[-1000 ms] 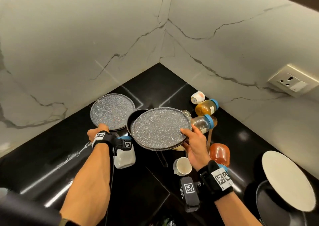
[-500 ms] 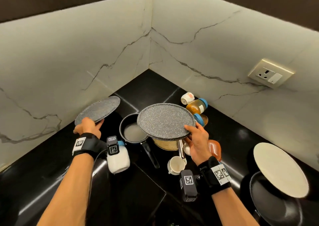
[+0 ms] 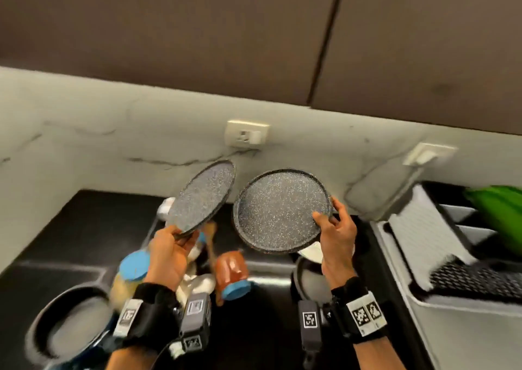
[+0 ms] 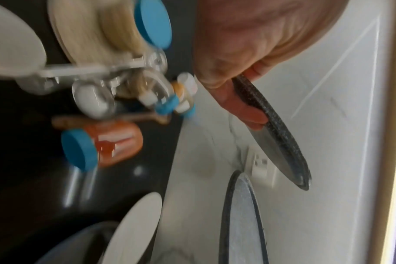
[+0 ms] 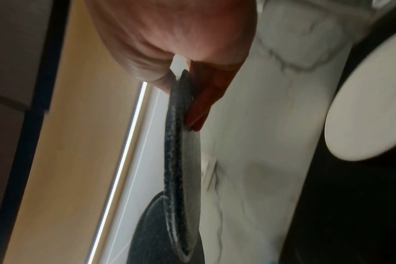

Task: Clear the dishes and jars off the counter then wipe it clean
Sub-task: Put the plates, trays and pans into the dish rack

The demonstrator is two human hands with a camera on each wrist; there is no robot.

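Observation:
I hold two grey speckled plates in the air above the black counter (image 3: pixel 70 236). My left hand (image 3: pixel 172 245) pinches the near rim of the left plate (image 3: pixel 204 197), which tilts steeply; the left wrist view shows that plate (image 4: pixel 276 134) edge-on between thumb and fingers. My right hand (image 3: pixel 334 231) grips the right edge of the right plate (image 3: pixel 279 208), thumb on top; seen edge-on, that plate (image 5: pixel 178 139) sits between thumb and fingers in the right wrist view. Below lie jars with blue lids: an orange one (image 3: pixel 231 268) and a pale one (image 3: pixel 130 270).
A black pan (image 3: pixel 67 327) sits at the lower left. A white plate (image 3: pixel 310 252) peeks out under the right speckled plate. A grey dish rack (image 3: pixel 457 299) with a green thing (image 3: pixel 500 211) stands on the right. Wall sockets (image 3: pixel 247 137) are behind, dark cabinets above.
Both hands have lifted their plates higher and carried them to the right, away from the corner. The view has swung right, so the dish rack has come into sight.

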